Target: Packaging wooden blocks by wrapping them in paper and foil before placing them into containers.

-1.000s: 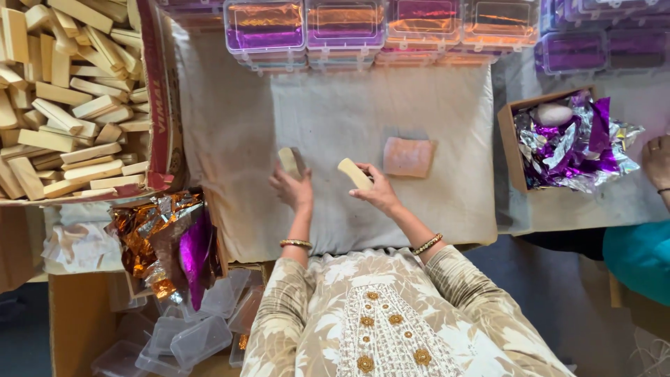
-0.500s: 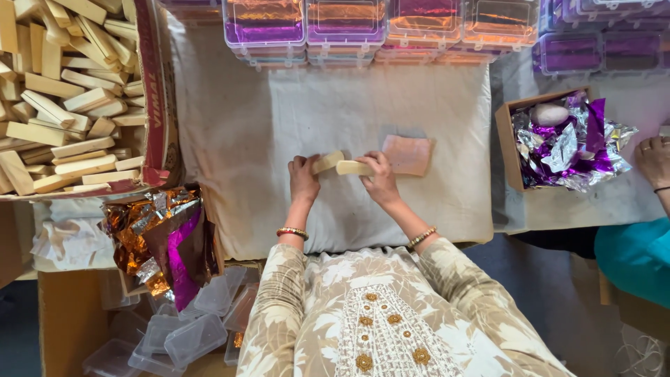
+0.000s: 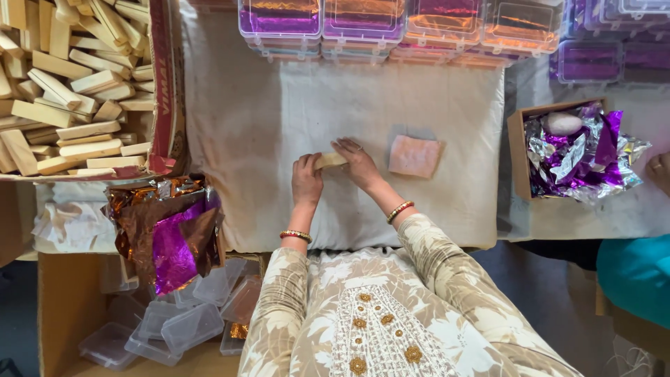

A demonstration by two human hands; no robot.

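**Tan bar pinched between both hands**

Tan bar (image 3: 329, 160) lies on the white cloth (image 3: 265, 119) in front of me. My left hand (image 3: 306, 181) closes its fingers on the near end; my right hand (image 3: 357, 162) grips the other. Just right sits a pink pad (image 3: 414, 156). Farther off, lidded plastic boxes (image 3: 363, 21) line the cloth's edge.
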